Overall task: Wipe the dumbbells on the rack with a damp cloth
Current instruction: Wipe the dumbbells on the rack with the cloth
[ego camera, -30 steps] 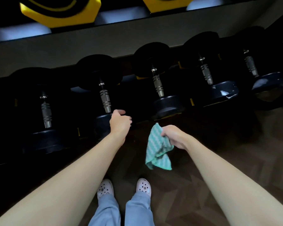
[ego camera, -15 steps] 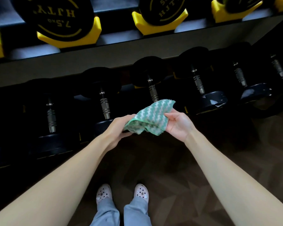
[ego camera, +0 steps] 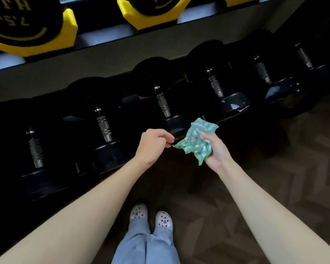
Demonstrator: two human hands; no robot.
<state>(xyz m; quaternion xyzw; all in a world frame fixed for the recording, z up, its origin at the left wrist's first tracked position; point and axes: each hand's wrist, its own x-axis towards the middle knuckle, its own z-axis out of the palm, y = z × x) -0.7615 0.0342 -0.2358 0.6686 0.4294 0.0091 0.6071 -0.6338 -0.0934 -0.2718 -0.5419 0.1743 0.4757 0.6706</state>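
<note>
dumbbells on rack behind cloth

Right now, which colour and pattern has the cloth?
The cloth is green with white wavy stripes; head view.

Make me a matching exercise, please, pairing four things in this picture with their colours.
Things:
1. cloth
2. upper-shelf cradles
3. dumbbell handles
4. clogs

Colours:
a. silver
b. white
c. green and white
d. yellow

Pairs: 1-c, 2-d, 3-a, 4-b.
</note>
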